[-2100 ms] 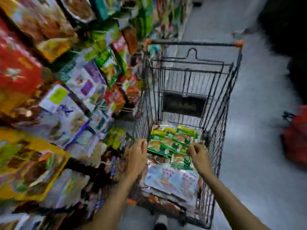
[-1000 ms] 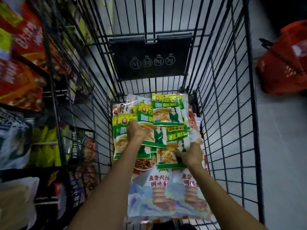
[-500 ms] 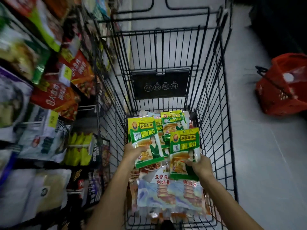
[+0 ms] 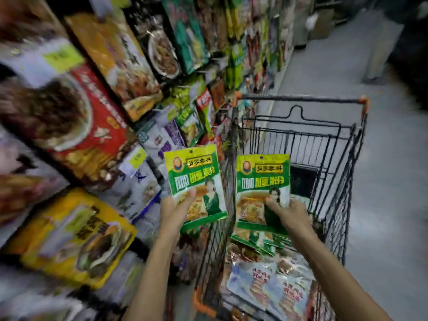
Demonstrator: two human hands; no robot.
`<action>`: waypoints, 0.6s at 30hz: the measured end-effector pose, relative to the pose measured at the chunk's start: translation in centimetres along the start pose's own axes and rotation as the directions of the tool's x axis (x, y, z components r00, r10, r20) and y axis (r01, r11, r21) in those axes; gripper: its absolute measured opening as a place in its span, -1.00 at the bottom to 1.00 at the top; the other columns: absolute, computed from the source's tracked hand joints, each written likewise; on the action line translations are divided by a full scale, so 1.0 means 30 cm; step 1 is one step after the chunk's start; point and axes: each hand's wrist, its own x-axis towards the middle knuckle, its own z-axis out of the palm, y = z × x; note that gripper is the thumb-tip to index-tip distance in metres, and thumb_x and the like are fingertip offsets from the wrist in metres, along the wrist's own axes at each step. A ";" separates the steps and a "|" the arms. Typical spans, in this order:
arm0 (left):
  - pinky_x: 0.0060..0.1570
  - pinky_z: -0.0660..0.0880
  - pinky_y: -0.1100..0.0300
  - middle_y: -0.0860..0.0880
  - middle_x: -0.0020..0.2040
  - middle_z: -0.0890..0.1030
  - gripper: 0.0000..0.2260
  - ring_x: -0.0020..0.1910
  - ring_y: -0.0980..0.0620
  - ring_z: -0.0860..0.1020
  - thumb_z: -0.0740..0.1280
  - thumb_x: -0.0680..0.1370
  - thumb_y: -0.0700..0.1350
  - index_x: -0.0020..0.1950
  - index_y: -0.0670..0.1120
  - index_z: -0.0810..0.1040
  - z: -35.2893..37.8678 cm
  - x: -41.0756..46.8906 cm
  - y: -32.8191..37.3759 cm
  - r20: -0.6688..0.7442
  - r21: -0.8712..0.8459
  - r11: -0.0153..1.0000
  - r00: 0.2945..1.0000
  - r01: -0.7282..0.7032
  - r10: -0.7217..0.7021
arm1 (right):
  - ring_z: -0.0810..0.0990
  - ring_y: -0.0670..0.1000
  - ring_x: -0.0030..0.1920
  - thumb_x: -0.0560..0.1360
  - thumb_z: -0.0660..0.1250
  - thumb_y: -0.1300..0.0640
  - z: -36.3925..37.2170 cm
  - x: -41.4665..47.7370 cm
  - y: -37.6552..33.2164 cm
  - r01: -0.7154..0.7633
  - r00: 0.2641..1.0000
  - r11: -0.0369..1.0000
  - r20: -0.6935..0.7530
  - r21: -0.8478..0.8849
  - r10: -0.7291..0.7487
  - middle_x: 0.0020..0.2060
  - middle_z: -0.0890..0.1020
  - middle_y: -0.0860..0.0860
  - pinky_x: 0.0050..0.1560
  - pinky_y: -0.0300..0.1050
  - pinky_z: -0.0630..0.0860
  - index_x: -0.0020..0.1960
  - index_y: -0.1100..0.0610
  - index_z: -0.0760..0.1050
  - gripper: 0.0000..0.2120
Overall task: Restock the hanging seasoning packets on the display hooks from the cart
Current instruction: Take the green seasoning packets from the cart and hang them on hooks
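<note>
My left hand point(image 4: 177, 210) pinches a green and yellow seasoning packet point(image 4: 196, 179) by its lower edge, held upright beside the cart's left wall, close to the display. My right hand point(image 4: 288, 213) grips a matching green packet point(image 4: 262, 188), with more of the same fanned out beneath it, above the black wire cart point(image 4: 342, 158). More green packets point(image 4: 257, 242) and pale blue packets point(image 4: 268, 288) lie on the cart floor. The display of hanging packets point(image 4: 162, 135) fills the left side, blurred; its hooks are hidden behind the packets.
Large red point(image 4: 76, 126) and yellow point(image 4: 76, 235) packets hang near my left arm. The grey aisle floor point(image 4: 389, 205) runs along the cart's right. A person's legs point(image 4: 379, 49) stand far up the aisle.
Both hands reached into the cart, took hold of green packets and raised them out. My view swung up and left toward the display; the left packet now sits outside the cart wall.
</note>
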 end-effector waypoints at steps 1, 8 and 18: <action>-0.23 0.49 0.23 0.21 -0.25 0.61 -0.89 -0.27 0.34 0.54 0.37 0.43 0.15 -0.10 0.18 0.57 -0.069 -0.036 0.055 -0.041 0.006 0.999 0.998 -0.051 0.051 | 0.61 0.11 -0.07 0.47 0.42 0.06 0.022 -0.027 -0.055 0.055 0.998 0.998 0.042 0.008 -0.055 -0.15 0.65 0.08 -0.11 0.01 0.51 0.01 0.22 0.57 -0.76; -0.22 0.46 0.46 0.24 -0.01 0.62 -0.83 -0.10 0.36 0.57 0.38 0.51 0.02 0.10 0.14 0.55 -0.536 -0.359 0.378 -0.386 0.075 0.965 0.885 -0.251 0.261 | 0.50 -0.04 -0.30 0.47 0.42 0.03 0.225 -0.312 -0.427 0.378 0.850 0.920 0.353 0.107 -0.391 -0.34 0.57 0.00 -0.33 -0.16 0.34 -0.14 0.25 0.59 -0.75; -0.18 0.43 0.16 0.00 -0.01 0.66 -0.76 -0.15 0.09 0.55 0.37 0.50 0.07 0.11 0.02 0.59 -1.157 -0.873 0.671 -0.741 0.209 0.921 0.561 -0.328 0.368 | 0.55 0.38 -0.02 0.45 0.43 0.01 0.654 -0.908 -0.773 0.544 0.486 0.757 0.600 0.363 -0.636 -0.06 0.57 0.41 -0.19 0.13 0.46 -0.05 0.43 0.50 -0.56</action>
